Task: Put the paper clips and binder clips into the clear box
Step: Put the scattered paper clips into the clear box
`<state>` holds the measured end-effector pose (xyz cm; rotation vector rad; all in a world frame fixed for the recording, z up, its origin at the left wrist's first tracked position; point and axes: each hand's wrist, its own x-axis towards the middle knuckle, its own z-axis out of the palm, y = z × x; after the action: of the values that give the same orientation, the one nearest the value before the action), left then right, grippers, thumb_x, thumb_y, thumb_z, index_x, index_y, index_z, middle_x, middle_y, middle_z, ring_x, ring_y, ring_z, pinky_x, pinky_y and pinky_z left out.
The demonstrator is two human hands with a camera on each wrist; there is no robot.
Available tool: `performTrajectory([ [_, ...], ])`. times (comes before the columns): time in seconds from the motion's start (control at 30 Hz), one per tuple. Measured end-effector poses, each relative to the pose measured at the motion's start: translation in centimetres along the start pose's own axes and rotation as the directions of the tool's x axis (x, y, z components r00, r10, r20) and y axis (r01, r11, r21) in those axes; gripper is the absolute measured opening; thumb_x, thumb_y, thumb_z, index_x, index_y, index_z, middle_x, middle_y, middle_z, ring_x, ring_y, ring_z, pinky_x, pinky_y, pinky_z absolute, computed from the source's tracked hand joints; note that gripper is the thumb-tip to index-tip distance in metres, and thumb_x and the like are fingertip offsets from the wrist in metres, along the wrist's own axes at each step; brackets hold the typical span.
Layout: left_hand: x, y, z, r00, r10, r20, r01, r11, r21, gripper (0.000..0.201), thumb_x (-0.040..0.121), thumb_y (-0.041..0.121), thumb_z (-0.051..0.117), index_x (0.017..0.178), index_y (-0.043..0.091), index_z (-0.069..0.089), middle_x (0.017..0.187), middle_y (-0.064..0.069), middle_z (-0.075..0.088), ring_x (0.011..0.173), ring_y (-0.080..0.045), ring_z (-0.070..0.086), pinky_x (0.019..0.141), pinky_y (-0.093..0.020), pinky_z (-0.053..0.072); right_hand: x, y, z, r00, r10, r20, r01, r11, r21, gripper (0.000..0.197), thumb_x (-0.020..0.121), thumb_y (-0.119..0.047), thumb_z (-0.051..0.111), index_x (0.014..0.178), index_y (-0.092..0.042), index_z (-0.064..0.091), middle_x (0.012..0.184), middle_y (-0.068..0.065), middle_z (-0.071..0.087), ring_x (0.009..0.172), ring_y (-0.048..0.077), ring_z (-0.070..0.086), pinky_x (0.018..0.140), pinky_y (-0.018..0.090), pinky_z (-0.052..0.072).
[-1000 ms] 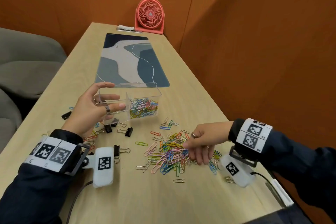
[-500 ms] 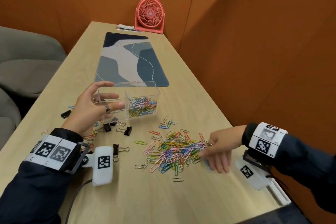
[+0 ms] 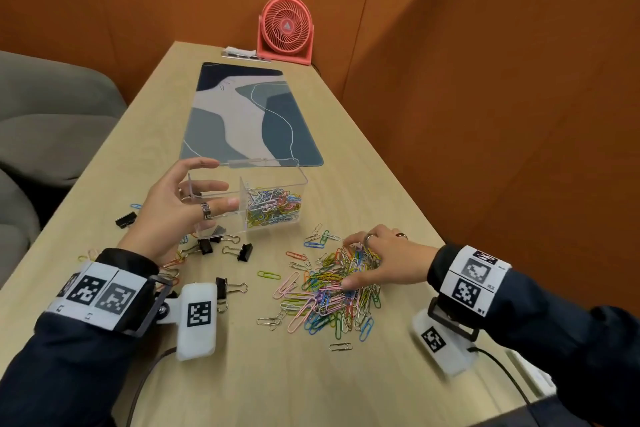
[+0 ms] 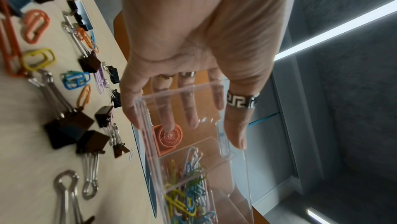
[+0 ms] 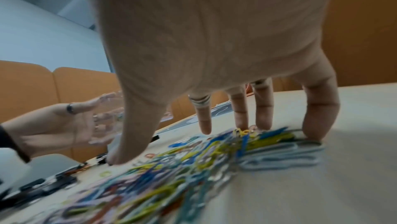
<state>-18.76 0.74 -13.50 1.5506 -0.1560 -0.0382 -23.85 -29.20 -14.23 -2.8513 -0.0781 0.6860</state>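
The clear box (image 3: 277, 162) stands mid-table, its right compartment holding coloured paper clips (image 3: 273, 208). My left hand (image 3: 221, 187) holds its left end, thumb across the front wall and fingers behind the back wall; the left wrist view shows those fingers (image 4: 193, 122) through the clear box (image 4: 240, 185). A loose pile of paper clips (image 3: 332, 302) lies nearer me on the right. My right hand (image 3: 356, 262) is spread over the pile, thumb and fingertips (image 5: 205, 129) touching the clips. Black binder clips (image 3: 244, 251) lie scattered below the box and under my left wrist.
A patterned desk mat (image 3: 249, 114) lies behind the box, and a red fan (image 3: 285, 29) stands at the table's far end. The orange wall runs close along the right table edge. A grey sofa (image 3: 52, 121) is off to the left.
My right hand swung out to the pile's right edge, then came back left and now covers the pile with spread fingers. My left hand has stayed on the box.
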Motion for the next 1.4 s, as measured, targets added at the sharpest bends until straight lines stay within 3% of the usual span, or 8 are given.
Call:
performTrajectory([
  [0.13, 0.0, 0.0, -0.1, 1.000, -0.002, -0.001, 0.002, 1.000, -0.004, 0.055, 0.054, 0.018, 0.077, 0.103, 0.037, 0.059, 0.106, -0.007, 0.067, 0.092, -0.023, 0.065, 0.083, -0.046, 0.052, -0.1, -1.7, 0.7, 0.998, -0.068, 0.000, 0.068, 0.997, 0.028, 0.082, 0.059, -0.062, 0.076, 0.129, -0.045, 0.037, 0.129, -0.001, 0.029, 0.126, 0.022, 0.022, 0.111, 0.039, 0.030],
  [0.33, 0.0, 0.0, -0.1, 1.000, -0.005, 0.001, 0.005, 1.000, -0.003, 0.056, 0.055, 0.019, 0.077, 0.104, 0.037, 0.058, 0.105, -0.006, 0.067, 0.094, -0.024, 0.065, 0.085, -0.048, 0.052, 0.6, -2.6, 0.9, 0.991, -0.123, -0.046, 0.127, 0.986, 0.107, 0.051, 0.060, -0.046, 0.083, 0.102, -0.043, 0.054, 0.120, -0.001, 0.043, 0.118, 0.020, 0.039, 0.102, 0.039, 0.038],
  [0.47, 0.0, 0.0, 0.2, 1.000, -0.010, 0.011, 0.010, 1.000, -0.001, 0.054, 0.055, 0.019, 0.076, 0.102, 0.037, 0.058, 0.105, -0.005, 0.067, 0.092, -0.022, 0.065, 0.086, -0.049, 0.051, 0.6, -2.6, 0.1, 0.985, -0.151, -0.083, 0.162, 0.977, 0.136, 0.042, 0.070, -0.029, 0.080, 0.108, -0.023, 0.063, 0.087, -0.013, 0.045, 0.076, -0.002, 0.045, 0.065, 0.010, 0.037],
  [0.53, 0.0, 0.0, 0.2, 1.000, -0.012, 0.011, 0.012, 1.000, 0.003, 0.054, 0.056, 0.017, 0.077, 0.102, 0.036, 0.058, 0.105, -0.005, 0.067, 0.090, -0.021, 0.064, 0.087, -0.050, 0.051, 0.9, -2.4, -0.1, 0.986, -0.131, -0.103, 0.144, 0.980, 0.138, 0.042, 0.072, -0.027, 0.080, 0.110, -0.018, 0.064, 0.078, -0.014, 0.046, 0.060, -0.001, 0.040, 0.052, 0.009, 0.032],
  [0.67, 0.1, -0.1, 0.2, 1.000, -0.014, 0.010, 0.014, 1.000, 0.011, 0.053, 0.057, 0.017, 0.078, 0.102, 0.037, 0.059, 0.104, -0.005, 0.068, 0.090, -0.021, 0.064, 0.086, -0.051, 0.051, 1.4, -2.3, -0.4, 0.986, -0.112, -0.122, 0.129, 0.980, 0.149, 0.041, 0.073, -0.027, 0.079, 0.110, -0.017, 0.065, 0.110, 0.002, 0.063, 0.060, -0.001, 0.044, 0.054, 0.008, 0.034],
  [1.03, 0.3, -0.4, 0.1, 1.000, -0.009, 0.026, 0.009, 1.000, 0.012, 0.052, 0.063, 0.011, 0.078, 0.104, 0.036, 0.058, 0.104, -0.005, 0.067, 0.092, -0.022, 0.065, 0.085, -0.049, 0.052, 0.9, -1.9, -2.1, 0.968, -0.060, -0.246, 0.122, 0.962, 0.245, 0.034, 0.073, -0.025, 0.079, 0.103, -0.014, 0.069, 0.047, -0.023, 0.056, 0.050, -0.005, 0.050, 0.048, 0.006, 0.035],
  [1.1, 0.2, -0.3, 0.1, 1.000, -0.011, 0.029, 0.011, 1.000, 0.004, 0.053, 0.061, 0.012, 0.078, 0.104, 0.036, 0.058, 0.105, -0.005, 0.067, 0.092, -0.023, 0.065, 0.084, -0.047, 0.052, 0.9, -1.8, -2.7, 0.965, -0.069, -0.253, 0.140, 0.951, 0.275, 0.033, 0.072, -0.024, 0.079, 0.102, -0.012, 0.069, 0.044, -0.033, 0.054, 0.047, -0.011, 0.051, 0.047, 0.004, 0.034],
  [1.4, 0.2, -0.4, 0.0, 0.999, -0.023, 0.040, 0.023, 1.000, 0.000, 0.053, 0.063, 0.011, 0.079, 0.105, 0.035, 0.058, 0.105, -0.005, 0.068, 0.092, -0.023, 0.066, 0.083, -0.046, 0.053, 0.1, -4.7, -7.4, 0.904, -0.145, -0.402, 0.322, 0.850, 0.417, 0.030, 0.073, -0.008, 0.077, 0.101, -0.005, 0.068, 0.043, -0.022, 0.059, 0.040, -0.009, 0.051, 0.046, 0.002, 0.036],
])
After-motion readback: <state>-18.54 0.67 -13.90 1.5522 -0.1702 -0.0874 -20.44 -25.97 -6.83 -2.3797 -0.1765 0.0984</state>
